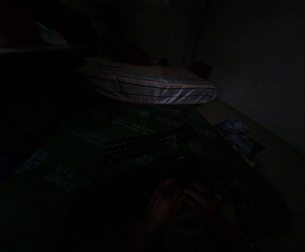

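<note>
The picture is very dark. At the bottom, my left hand (163,203) and my right hand (202,197) are close together, their fingers curled inward. Whatever lies between or under them is lost in shadow. Just beyond them, long dark strips (142,145) with rows of small pale specks lie across a green sheet (76,155) printed with white globe marks and lettering. A further dark band with similar specks runs nearer to my hands; its lower part is hidden by the dark.
A mattress (152,92) in a striped cover lies beyond the green sheet. Crumpled bluish cloth or plastic (235,134) is on the floor at the right, near the pale wall (268,80). A shelf-like ledge (32,49) juts in at the upper left.
</note>
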Motion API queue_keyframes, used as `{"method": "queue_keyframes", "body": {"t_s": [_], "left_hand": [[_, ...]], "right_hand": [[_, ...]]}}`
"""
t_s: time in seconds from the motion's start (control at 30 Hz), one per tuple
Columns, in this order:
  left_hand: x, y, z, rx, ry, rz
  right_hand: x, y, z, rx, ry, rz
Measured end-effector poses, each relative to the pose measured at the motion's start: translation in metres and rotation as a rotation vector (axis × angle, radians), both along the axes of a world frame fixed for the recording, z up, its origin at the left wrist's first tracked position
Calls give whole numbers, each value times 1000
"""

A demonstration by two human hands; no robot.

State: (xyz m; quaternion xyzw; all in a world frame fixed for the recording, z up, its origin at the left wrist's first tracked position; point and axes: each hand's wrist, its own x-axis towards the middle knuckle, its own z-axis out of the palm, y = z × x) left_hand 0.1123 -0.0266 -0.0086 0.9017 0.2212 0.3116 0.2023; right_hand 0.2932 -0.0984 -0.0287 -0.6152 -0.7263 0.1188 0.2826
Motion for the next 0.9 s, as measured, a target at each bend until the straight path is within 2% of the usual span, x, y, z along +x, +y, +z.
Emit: {"method": "queue_keyframes", "body": {"t_s": [0.13, 0.33, 0.47, 0.7, 0.9], "left_hand": [[-2, 0, 2, -106, -43, 5], [0, 0, 5, -136, -79, 36], [0, 0, 4, -151, -56, 48], [0, 0, 2, -160, -35, 47], [0, 1, -1, -169, -60, 21]], "right_hand": [[-1, 0, -6, 81, -11, 24], [-5, -5, -19, 237, -99, -24], [-13, -6, -13, 272, -145, -44], [-8, -4, -5, 394, -283, 26], [-16, -4, -2, 331, -274, -24]]}}
